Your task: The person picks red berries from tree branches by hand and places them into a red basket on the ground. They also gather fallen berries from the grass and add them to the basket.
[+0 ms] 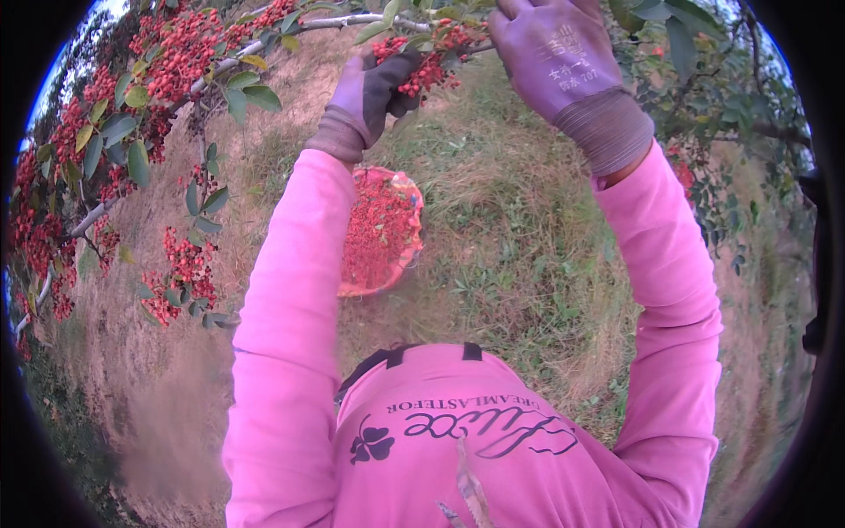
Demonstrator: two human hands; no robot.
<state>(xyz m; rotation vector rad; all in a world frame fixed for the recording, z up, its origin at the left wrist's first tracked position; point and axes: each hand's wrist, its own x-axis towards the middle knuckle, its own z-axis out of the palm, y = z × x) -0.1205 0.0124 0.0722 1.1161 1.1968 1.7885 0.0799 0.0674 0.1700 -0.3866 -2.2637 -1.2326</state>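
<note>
My left hand (379,92), in a purple glove with dark fingers, is at a cluster of red berries (429,71) on a branch near the top. Its fingers curl against the left side of the cluster; whether they grip it is unclear. To the right, my right hand (558,56), in a purple glove bearing writing, is raised to the same branch. Its fingertips are cut off by the upper edge, so its hold is hidden. Below my left hand, a round basket (417,241) with a pinkish-red rim stands on the ground, filled with red berries (379,224) and partly covered by my left sleeve.
A grey branch (228,64) with dense red berry clusters (181,56) and green leaves curves down the left side. A lower cluster (188,264) hangs left of my left sleeve. More leafy branches (726,112) are at the right. Grass and dry soil (508,224) lie below.
</note>
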